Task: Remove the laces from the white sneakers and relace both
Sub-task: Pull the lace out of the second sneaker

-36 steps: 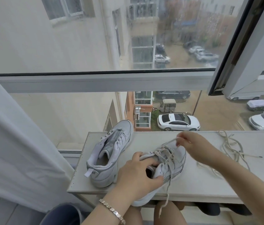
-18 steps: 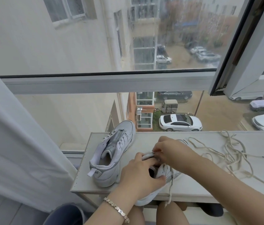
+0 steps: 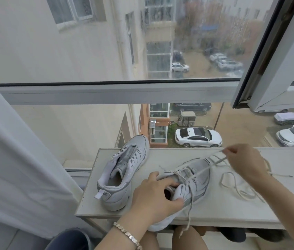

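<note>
On the pale counter [image 3: 214,212], the left hand [image 3: 153,199] grips the heel collar of a half-laced white sneaker [image 3: 195,179]. The right hand [image 3: 242,159] pinches its lace [image 3: 213,164] taut. A laceless sneaker [image 3: 122,174] and loose lace [image 3: 236,184] lie alongside.

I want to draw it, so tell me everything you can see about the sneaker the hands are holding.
It is a white sneaker with grey side stripes, leather-like, partly laced. It lies on the pale shelf, toe toward the window, heel sticking out over the near edge. The left hand grips its heel opening. The right hand pinches its lace, pulled tight up from the eyelets; the other lace end dangles in front.
</note>
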Demonstrator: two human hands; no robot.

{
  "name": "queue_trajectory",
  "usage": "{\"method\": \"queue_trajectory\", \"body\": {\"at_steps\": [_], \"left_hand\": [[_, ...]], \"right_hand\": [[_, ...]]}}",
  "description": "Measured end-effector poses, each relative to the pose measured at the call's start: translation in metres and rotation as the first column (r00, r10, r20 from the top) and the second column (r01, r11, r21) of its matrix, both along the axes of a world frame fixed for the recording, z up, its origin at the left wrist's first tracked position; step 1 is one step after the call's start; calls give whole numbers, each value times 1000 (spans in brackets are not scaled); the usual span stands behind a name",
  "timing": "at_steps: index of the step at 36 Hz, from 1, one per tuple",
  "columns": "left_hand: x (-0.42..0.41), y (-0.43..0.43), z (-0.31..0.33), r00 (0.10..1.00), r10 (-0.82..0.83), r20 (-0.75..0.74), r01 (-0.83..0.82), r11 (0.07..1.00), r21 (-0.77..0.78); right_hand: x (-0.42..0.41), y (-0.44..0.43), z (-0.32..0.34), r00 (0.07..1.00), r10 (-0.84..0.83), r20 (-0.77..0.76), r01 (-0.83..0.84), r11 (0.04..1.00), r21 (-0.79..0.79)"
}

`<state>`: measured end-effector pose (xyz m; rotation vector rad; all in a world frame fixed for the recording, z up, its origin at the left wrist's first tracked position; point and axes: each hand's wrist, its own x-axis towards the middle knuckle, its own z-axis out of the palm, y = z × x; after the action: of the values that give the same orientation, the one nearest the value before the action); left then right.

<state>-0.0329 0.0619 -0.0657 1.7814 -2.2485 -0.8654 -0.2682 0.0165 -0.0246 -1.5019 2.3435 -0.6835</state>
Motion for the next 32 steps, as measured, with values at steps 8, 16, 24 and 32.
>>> {"method": "queue_trajectory", "body": {"at_steps": [8, 16, 24, 32], "left_hand": [[0, 1, -2, 1000, 21, -3, -21, 999, -32], [0, 2, 0, 1000, 22, 20, -21, 999, -45], [-1, 1, -2, 1000, 27, 15, -26, 998, -53], [-2, 1, -2, 999, 40, -10, -41, 998, -46]], "right_hand": [[57, 6, 7, 813, 556, -175, -556, 830, 50], [82, 6, -4, 665, 725, -180, -727, 683, 67], [72, 13, -9, 842, 511, 171, -495, 859, -131], [71, 18, -28, 707, 51, 706, 80, 985, -151]]}}
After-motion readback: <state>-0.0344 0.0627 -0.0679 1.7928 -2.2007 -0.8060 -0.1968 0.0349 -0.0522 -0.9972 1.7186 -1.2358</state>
